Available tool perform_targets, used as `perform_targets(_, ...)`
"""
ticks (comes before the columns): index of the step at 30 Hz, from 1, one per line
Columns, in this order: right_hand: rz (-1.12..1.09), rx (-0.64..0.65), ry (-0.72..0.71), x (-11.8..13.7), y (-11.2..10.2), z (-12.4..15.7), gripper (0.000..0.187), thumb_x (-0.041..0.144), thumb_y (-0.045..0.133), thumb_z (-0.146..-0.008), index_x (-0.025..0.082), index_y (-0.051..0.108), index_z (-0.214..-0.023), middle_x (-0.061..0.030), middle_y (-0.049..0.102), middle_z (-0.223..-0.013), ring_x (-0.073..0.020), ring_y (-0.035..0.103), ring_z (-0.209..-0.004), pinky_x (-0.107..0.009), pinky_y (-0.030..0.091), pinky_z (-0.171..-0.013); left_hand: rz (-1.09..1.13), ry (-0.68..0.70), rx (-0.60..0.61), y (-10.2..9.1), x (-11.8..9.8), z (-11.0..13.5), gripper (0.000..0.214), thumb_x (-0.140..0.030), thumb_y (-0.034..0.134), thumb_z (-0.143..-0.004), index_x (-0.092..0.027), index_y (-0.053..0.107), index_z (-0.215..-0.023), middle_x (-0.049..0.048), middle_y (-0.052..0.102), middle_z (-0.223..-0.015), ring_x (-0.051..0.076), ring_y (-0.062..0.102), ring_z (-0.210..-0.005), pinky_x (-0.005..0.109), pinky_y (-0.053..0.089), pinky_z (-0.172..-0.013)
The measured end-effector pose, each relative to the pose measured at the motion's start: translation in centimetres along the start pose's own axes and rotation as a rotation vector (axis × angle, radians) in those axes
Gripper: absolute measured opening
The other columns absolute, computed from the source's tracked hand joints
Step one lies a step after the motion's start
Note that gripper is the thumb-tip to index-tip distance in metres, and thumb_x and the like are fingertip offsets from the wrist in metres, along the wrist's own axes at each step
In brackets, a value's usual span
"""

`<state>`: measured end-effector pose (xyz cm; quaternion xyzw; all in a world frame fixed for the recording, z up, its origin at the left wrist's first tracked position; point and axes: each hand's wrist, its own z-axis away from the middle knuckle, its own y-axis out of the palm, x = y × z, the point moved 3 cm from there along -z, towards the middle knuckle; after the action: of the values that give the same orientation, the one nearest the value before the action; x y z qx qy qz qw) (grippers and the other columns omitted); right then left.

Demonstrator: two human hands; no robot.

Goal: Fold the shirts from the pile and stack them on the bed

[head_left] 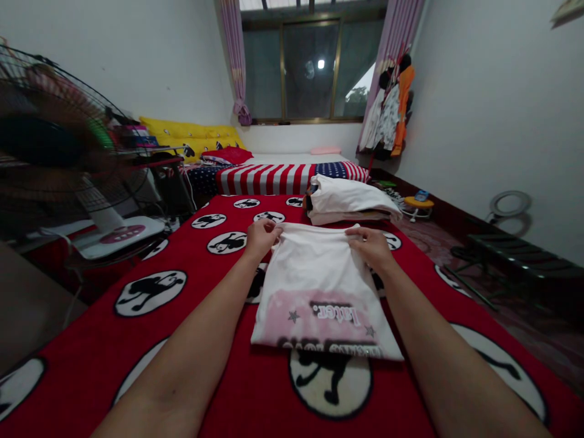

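Note:
A white T-shirt (319, 261) with a pink print and upside-down lettering lies folded into a rough rectangle on the red blanket (255, 389). My left hand (263, 237) pinches its far left corner, fingers closed on the cloth. At the far right corner, my right hand (371, 248) grips the same edge between thumb and fingers. The edge between both hands looks drawn straight. Just beyond the shirt, a stack of folded clothes (349, 199) rests on the blanket, white on top.
A fan (109, 228) stands close on the left. Behind the blanket is a bed with a striped cover (269, 178). To the right are a black bench (529, 258) and a small yellow stool (418, 202). Clothes (390, 115) hang beside the window.

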<state>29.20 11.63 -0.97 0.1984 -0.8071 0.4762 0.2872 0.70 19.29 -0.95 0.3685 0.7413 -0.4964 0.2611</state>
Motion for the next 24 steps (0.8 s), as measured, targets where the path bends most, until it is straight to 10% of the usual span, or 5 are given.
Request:
perform_targets(10, 0.304, -0.122, -0.013, -0.3, 0.5, 0.6, 0.040, 0.026, 0.060, -0.078, 0.018, 0.069, -0.116, -0.0137, 0.063, -0.119, -0.0261, 0.062, -0.101, -0.036, 0.048, -0.086, -0.186, 0.213, -0.117, -0.1, -0.9, 0.1, 0.018, -0.010, 0.062, -0.074, -0.014, 0.070, -0.091, 0.0083, 0.072, -0.094, 0.017, 0.066, -0.077, 0.030, 0.052, -0.079)
perform_targets(15, 0.186, 0.039, -0.286, 3.9, 1.6, 1.0, 0.044, 0.031, 0.054, -0.086, 0.016, 0.061, -0.127, -0.0111, 0.063, -0.126, -0.0234, 0.058, -0.116, -0.035, 0.042, -0.102, -0.176, 0.501, 0.283, 2.3, -4.1, 2.4, 0.030, -0.024, 0.052, -0.088, -0.017, 0.069, -0.112, 0.0082, 0.069, -0.118, 0.019, 0.063, -0.108, 0.027, 0.045, -0.096)
perform_targets(18, 0.314, 0.261, -0.280, 3.2, 3.6, 2.1, 0.059, 0.046, 0.044, -0.092, 0.018, 0.043, -0.144, -0.0121, 0.046, -0.146, -0.0264, 0.042, -0.134, -0.046, 0.030, -0.111, -0.403, 0.486, 0.537, 4.3, -2.5, 3.7, 0.054, -0.045, 0.046, -0.092, -0.020, 0.049, -0.139, 0.0092, 0.041, -0.150, 0.025, 0.036, -0.139, 0.037, 0.027, -0.114)
perform_targets(24, 0.586, 0.406, -0.136, 0.0, 5.0, 2.9, 0.069, 0.062, 0.026, -0.094, 0.021, 0.032, -0.150, -0.0095, 0.023, -0.158, -0.0285, 0.016, -0.146, -0.056, 0.012, -0.115, -0.567, 0.368, 0.570, 5.1, 0.6, 3.6, 0.069, -0.061, 0.029, -0.093, -0.023, 0.028, -0.151, 0.0118, 0.019, -0.159, 0.030, 0.013, -0.147, 0.051, 0.010, -0.117)
